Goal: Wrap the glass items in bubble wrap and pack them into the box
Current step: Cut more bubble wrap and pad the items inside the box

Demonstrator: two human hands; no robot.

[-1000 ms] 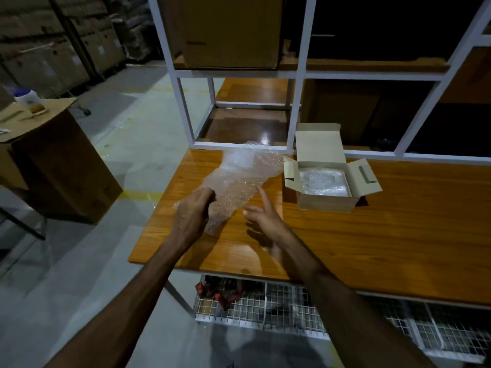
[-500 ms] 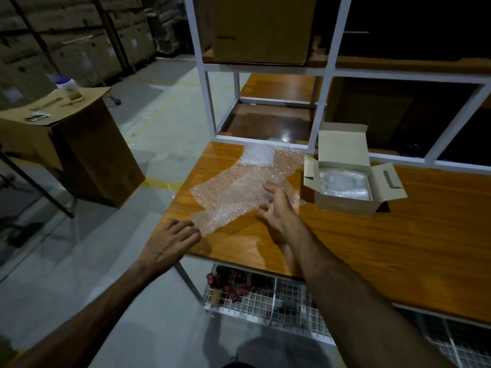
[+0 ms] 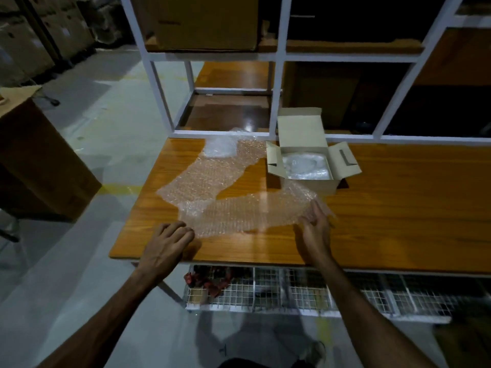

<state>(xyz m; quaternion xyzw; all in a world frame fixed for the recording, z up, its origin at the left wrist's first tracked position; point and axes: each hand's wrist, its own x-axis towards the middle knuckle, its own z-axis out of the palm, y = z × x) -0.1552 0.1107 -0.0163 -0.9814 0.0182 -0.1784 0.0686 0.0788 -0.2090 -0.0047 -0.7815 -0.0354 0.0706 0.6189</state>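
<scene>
A sheet of clear bubble wrap lies spread flat near the front of the wooden table. My left hand rests at its left corner with fingers loosely bent. My right hand touches its right edge with straight fingers. A second bubble wrap sheet lies behind it, running back to a clear bundle at the table's far left. An open cardboard box stands behind the right end of the front sheet, with a bubble-wrapped item inside. No bare glass item shows.
A white metal shelf frame rises behind the table, holding a large carton above. A wire basket with red items hangs under the table. A brown carton stands on the floor at left.
A sheet of bubble wrap has been pulled out toward the front edge and laid flat. My right hand moved right to its far end; my left hand came up onto the table.
</scene>
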